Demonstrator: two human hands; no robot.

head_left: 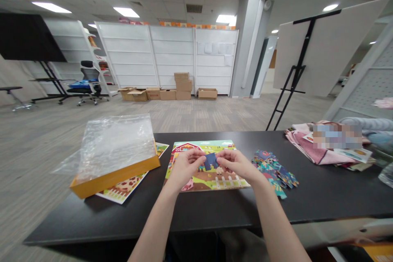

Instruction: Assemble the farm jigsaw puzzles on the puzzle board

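Note:
A dark blue puzzle piece (211, 161) is pinched between my two hands, above a colourful farm picture board (202, 182) lying flat on the black table. My left hand (188, 165) grips its left edge between thumb and fingers. On the opposite edge, the thumb and fingertips of my right hand (233, 163) close on it. The board shows a red barn, a white fence and a pink pig; my hands and forearms cover parts of it. To the right of my right hand lies a heap of loose puzzle pieces (273, 172), mostly blue and teal.
On the left, a yellow box (116, 177) with clear plastic wrap (118, 143) rests partly over a printed farm sheet (125, 190). Pink folded cloths (302, 143) and papers lie at the table's right. Beyond the table stand an easel (296, 67) and cardboard boxes (183, 86).

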